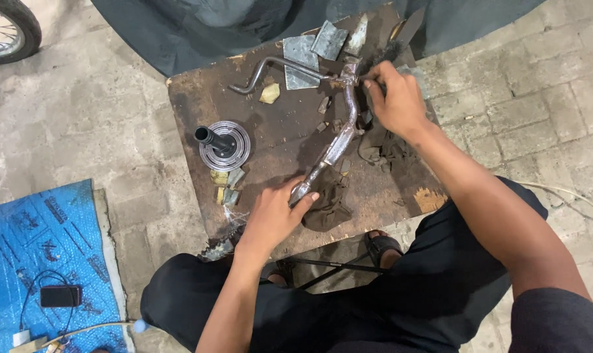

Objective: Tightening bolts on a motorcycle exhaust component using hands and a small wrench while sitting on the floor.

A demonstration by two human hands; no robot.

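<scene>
Rusty board (198,111) on paving, bent grimy metal lever (339,144), left hand (273,216) fingers clamped on its end, right hand (394,98) fingers pinching its joint

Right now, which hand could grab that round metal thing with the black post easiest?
Probably the left hand. It holds the near end of the bent metal bar, beside the round metal disc. The right hand works at the bar's far bend, farther away.

an informal outdoor repair workshop: a stained wooden work board (211,111) on paved ground (538,91), metal scraps (301,59), a bicycle wheel (5,29) nearby.
</scene>
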